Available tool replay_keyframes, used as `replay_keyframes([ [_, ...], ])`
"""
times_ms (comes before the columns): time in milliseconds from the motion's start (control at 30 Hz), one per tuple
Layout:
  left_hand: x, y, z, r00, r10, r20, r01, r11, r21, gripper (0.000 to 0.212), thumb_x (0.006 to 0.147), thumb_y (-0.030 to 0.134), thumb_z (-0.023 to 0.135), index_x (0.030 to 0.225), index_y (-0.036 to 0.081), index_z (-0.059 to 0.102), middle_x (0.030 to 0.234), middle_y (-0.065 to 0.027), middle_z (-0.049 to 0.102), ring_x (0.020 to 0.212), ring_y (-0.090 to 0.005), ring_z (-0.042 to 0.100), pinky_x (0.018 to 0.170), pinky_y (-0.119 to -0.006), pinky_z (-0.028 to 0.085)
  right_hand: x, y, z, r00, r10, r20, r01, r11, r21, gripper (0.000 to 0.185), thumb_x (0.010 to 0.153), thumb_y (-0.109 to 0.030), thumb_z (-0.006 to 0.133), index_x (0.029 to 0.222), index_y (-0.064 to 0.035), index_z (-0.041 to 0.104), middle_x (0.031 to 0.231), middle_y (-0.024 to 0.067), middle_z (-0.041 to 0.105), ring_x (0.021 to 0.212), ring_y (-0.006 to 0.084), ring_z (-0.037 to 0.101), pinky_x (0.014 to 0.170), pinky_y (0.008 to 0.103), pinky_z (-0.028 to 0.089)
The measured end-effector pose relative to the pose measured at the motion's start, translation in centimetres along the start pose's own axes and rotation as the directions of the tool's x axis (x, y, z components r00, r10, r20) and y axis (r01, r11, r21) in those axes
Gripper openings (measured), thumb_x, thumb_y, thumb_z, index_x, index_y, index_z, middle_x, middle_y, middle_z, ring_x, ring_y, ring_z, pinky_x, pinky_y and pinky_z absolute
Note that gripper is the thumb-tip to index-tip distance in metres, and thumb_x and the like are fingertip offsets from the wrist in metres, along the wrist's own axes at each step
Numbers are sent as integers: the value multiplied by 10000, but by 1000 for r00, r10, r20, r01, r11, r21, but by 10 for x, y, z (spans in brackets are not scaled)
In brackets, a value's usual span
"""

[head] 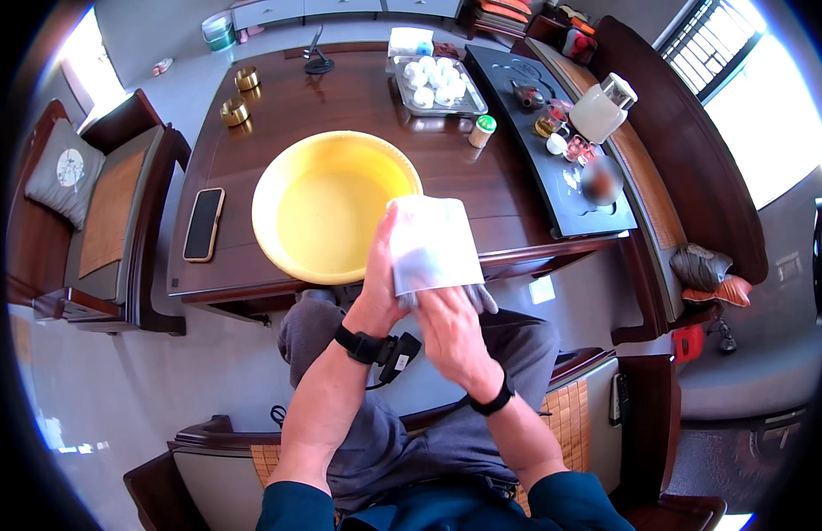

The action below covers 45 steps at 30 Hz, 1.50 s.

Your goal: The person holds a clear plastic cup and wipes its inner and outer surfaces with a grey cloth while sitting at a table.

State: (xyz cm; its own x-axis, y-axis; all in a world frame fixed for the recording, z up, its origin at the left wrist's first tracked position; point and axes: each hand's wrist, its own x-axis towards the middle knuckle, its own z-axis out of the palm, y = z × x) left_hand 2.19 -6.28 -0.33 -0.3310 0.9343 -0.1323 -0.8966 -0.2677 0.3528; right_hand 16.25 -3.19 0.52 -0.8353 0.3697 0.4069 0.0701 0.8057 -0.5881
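Note:
My left hand (379, 279) is shut around the left side of a white square-sided piece (432, 242), which is tilted towards me; glare hides what it is made of. The fingers of my right hand (451, 325) reach under its lower edge, and their tips are hidden. Beside them a bit of grey cloth (485, 300) sticks out; whether the right fingers grip it cannot be seen. Behind the left hand, near the table's front edge, stands a large yellow plastic basin (331, 219). The white piece overlaps the basin's right rim in the view.
On the dark wooden table (358, 79) stand a clear tray (444, 107) of several rounded white items, a green-lidded toothpick holder (481, 133), two brass-coloured bowls (235, 113), a phone (204, 224) and a phone stand (318, 65). A black tea tray (537, 152) with teaware lies right.

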Motion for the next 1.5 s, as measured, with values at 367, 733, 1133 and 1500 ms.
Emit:
replay_keyframes([
  [367, 1, -11, 0, 998, 43, -34, -41, 997, 70, 685, 978, 583, 475, 1393, 38, 467, 1324, -162, 606, 1172, -323, 617, 1028, -469, 486, 30, 6, 2, 997, -4, -77, 3, 1000, -12, 474, 825, 26, 538, 1297, 5, 571, 1284, 249, 577, 1226, 472, 513, 1076, 531, 378],
  [733, 2, -15, -1, 991, 130, -30, -122, 973, 197, 624, 982, 509, 516, 1371, 22, 479, 1289, -153, 595, 1159, -271, 604, 1014, -425, 487, 15, 18, 13, 988, -26, -153, 7, 993, -121, 469, 832, -5, 601, 1294, 57, 546, 1246, 267, 597, 1175, 442, 559, 1020, 493, 440],
  [1133, -2, 7, -1, 979, 201, -37, -194, 971, 140, 577, 968, 498, 547, 1350, 67, 505, 1255, -118, 613, 1127, -226, 611, 972, -396, 517, -14, 4, 21, 994, 54, -92, -54, 999, 0, 413, 837, 24, 611, 1246, 64, 582, 1264, 267, 579, 1178, 446, 555, 1021, 479, 444],
  [1500, -2, -10, 3, 996, 55, -65, -44, 986, 159, 670, 999, 567, 438, 1421, 46, 438, 1348, -176, 582, 1225, -327, 573, 1068, -473, 443, 37, 21, 9, 994, 58, -92, -57, 998, 9, 505, 840, -11, 500, 1344, 13, 527, 1348, 263, 527, 1269, 471, 466, 1113, 563, 318],
])
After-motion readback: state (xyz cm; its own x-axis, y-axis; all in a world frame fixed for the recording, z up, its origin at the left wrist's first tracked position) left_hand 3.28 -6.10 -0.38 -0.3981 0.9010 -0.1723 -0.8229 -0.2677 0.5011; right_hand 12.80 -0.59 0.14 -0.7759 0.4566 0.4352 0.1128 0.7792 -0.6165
